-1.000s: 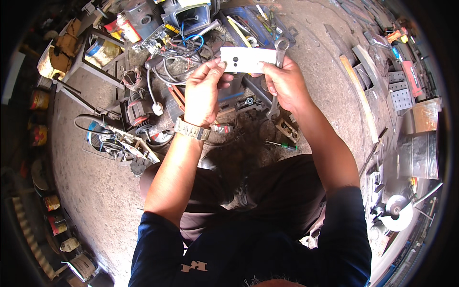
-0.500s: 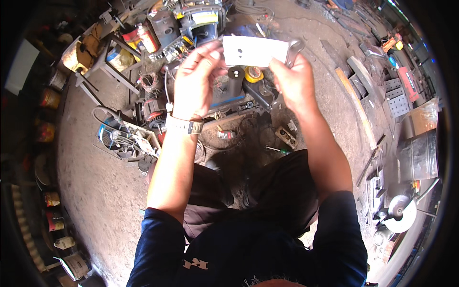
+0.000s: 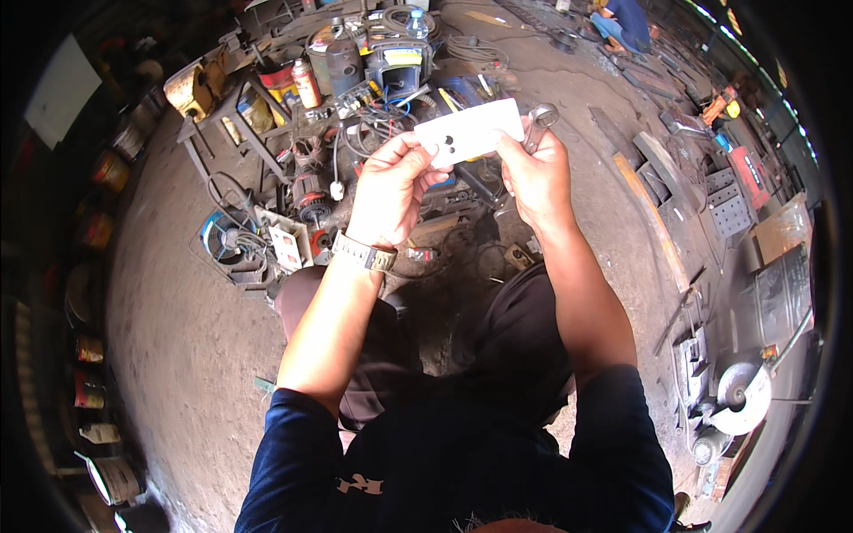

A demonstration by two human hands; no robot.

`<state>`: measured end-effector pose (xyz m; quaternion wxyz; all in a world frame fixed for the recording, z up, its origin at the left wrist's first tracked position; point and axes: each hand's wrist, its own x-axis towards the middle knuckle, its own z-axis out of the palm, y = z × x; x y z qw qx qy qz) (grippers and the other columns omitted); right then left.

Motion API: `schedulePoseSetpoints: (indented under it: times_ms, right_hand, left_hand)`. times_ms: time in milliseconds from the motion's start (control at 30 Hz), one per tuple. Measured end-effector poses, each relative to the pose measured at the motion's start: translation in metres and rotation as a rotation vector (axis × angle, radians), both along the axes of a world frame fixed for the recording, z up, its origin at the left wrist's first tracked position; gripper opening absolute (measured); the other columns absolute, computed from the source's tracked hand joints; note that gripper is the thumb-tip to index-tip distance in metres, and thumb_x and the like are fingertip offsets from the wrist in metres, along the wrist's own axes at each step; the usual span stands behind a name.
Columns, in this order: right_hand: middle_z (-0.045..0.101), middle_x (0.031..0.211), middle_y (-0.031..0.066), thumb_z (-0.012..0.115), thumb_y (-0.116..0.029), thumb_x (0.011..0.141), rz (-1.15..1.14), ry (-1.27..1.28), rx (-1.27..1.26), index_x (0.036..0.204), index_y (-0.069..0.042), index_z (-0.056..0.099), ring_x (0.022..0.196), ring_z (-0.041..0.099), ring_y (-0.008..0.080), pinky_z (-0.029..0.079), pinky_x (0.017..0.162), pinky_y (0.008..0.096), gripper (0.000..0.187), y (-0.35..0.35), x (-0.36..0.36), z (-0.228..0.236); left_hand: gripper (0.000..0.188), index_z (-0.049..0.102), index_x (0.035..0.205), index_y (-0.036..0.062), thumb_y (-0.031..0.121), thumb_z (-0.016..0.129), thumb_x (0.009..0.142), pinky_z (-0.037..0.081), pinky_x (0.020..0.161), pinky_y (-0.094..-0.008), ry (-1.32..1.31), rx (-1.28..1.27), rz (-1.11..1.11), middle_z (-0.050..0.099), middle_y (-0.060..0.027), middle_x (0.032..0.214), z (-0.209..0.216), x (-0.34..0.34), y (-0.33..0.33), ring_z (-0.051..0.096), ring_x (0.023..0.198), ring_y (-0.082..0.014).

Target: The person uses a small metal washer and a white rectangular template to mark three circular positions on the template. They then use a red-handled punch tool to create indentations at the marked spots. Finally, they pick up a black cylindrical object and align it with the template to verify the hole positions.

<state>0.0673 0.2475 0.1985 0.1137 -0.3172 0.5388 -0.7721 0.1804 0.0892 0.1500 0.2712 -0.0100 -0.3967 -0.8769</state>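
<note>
"What's nearest?"
"A watch (image 3: 364, 252), left. Beyond it, the left hand (image 3: 391, 182) pinches a white strip (image 3: 475, 127) by its left end."
"And the right hand (image 3: 538, 178)?"
"Closed on the strip's right end and a wrench (image 3: 534, 136). The strip sits between both hands."
"Farther?"
"Left, a spray can (image 3: 306, 83); far right, a person (image 3: 631, 25)."

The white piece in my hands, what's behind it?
Past the white piece, tangled cables show to its left and a dark bar below. Whatever lies directly behind it is covered, so I can't tell.
</note>
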Motion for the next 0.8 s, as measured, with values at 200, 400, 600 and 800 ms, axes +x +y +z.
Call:
schedulePoseSetpoints:
  times_ms: [200, 400, 600, 800]
  right_hand:
    - [0.063, 0.072, -0.002, 0.073, -0.008, 0.099, 0.265, -0.244, -0.086, 0.105, -0.004, 0.07, 0.049, 0.049, 0.0036, 0.035, 0.041, 0.0221, 0.008, -0.005, 0.011, -0.028]
    - [0.064, 0.075, -0.0032, 0.074, -0.01, 0.098, 0.307, -0.219, -0.058, 0.105, -0.004, 0.071, 0.05, 0.05, 0.0029, 0.036, 0.044, 0.0211, 0.009, -0.01, 0.02, -0.038]
    - [0.068, 0.08, -0.0035, 0.073, -0.007, 0.098, 0.351, -0.199, -0.005, 0.107, -0.006, 0.072, 0.053, 0.051, 0.0021, 0.037, 0.046, 0.0205, 0.008, -0.014, 0.014, -0.059]
    - [0.068, 0.081, -0.0021, 0.071, -0.003, 0.099, 0.287, -0.282, 0.045, 0.108, -0.005, 0.071, 0.054, 0.052, 0.0026, 0.038, 0.045, 0.0204, 0.009, -0.026, 0.01, -0.086]
  left_hand:
    - [0.013, 0.067, 0.116, -0.0001, 0.002, 0.067, 0.103, 0.065, 0.077, -0.0296, -0.081, 0.02, 0.115, 0.075, -0.0105, 0.107, -0.002, 0.027, 0.027, 0.075, 0.089, -0.0179]
    - [0.01, 0.065, 0.112, 0.0043, 0.002, 0.068, 0.102, 0.064, 0.078, -0.0296, -0.098, -0.02, 0.194, 0.075, -0.0067, 0.108, 0.003, 0.044, 0.033, 0.073, 0.096, -0.0143]
    - [0.007, 0.063, 0.105, 0.0059, 0.001, 0.067, 0.102, 0.064, 0.08, -0.0316, -0.133, -0.029, 0.162, 0.073, -0.0054, 0.104, -0.021, 0.029, 0.022, 0.073, 0.097, -0.0142]
    - [0.009, 0.063, 0.107, 0.0049, -0.002, 0.066, 0.101, 0.064, 0.079, -0.0314, -0.164, -0.004, 0.139, 0.073, -0.0052, 0.102, -0.047, 0.017, 0.008, 0.073, 0.094, -0.0144]
